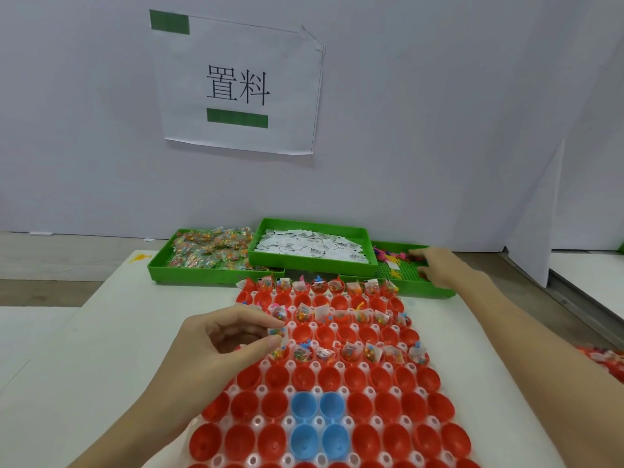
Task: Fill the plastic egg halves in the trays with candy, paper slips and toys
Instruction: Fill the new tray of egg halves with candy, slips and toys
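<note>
Fingers (274, 327) of left hand (216, 346) pinch candy packet (278, 332) above egg halves (304, 380); right hand (445, 268) released, reaching into toy tray (422, 288).

Glossy plastic egg halves (305, 408), matt green plastic trays (216, 273), paper slips (312, 246), seemingly cellophane-wrapped candy (209, 248).

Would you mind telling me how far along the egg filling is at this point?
Roughly a third done. Three alternate rows of red egg halves at the far end already hold candy packets and slips. In hand: the left hand pinches a candy packet over the tray's left edge, while the right hand reaches into the toy tray. The near rows, including four blue halves, are empty.
</note>
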Action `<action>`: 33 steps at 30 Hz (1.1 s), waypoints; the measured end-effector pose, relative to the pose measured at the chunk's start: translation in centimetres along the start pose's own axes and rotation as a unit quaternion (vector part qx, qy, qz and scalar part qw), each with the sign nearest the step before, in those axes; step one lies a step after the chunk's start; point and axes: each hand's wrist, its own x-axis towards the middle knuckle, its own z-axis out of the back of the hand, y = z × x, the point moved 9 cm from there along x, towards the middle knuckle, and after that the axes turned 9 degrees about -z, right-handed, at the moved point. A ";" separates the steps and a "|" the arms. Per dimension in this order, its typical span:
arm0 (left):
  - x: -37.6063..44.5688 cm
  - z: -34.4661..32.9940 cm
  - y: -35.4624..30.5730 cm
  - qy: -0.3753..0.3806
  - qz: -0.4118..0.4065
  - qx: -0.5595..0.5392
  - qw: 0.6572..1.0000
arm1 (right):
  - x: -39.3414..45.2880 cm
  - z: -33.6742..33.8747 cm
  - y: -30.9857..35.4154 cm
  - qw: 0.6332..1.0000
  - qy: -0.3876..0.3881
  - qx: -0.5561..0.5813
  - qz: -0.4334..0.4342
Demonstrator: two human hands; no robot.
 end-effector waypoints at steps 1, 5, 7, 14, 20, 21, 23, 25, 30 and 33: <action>0.0 0.0 0.0 0.000 0.000 0.000 1.000 | 0.1 0.0 0.1 1.000 -0.001 0.001 0.001; 0.0 -0.1 -0.1 0.008 -0.003 0.005 1.000 | 0.0 1.1 0.0 0.997 -0.069 0.031 -0.010; 0.0 -0.2 -0.1 0.015 -0.003 0.003 1.000 | -0.1 1.3 -0.3 0.995 -0.084 0.048 -0.023; 0.0 -0.4 -0.1 0.022 0.000 0.002 1.000 | 0.3 1.0 -2.0 0.983 -0.093 0.132 -0.088; 0.0 -0.4 -0.1 0.019 0.000 -0.001 1.000 | -0.4 1.5 -2.2 0.975 -0.122 0.148 -0.113; 0.0 -0.4 -0.1 0.019 0.000 0.000 1.000 | -0.8 1.7 -2.1 0.970 -0.136 0.165 -0.114; 0.0 -0.4 -0.1 0.020 -0.002 0.006 1.000 | -2.0 2.7 -1.4 0.957 -0.175 0.208 -0.101; -0.1 -0.4 -0.2 0.017 -0.007 0.021 1.000 | -3.3 3.4 0.0 0.941 -0.185 0.273 -0.074; -0.3 -0.5 -0.7 0.007 -0.019 0.022 1.000 | -9.2 4.2 5.2 0.902 -0.140 0.408 0.004; -0.4 -0.9 -1.3 0.008 -0.041 0.004 0.999 | -14.0 4.4 8.8 0.878 -0.091 0.466 0.064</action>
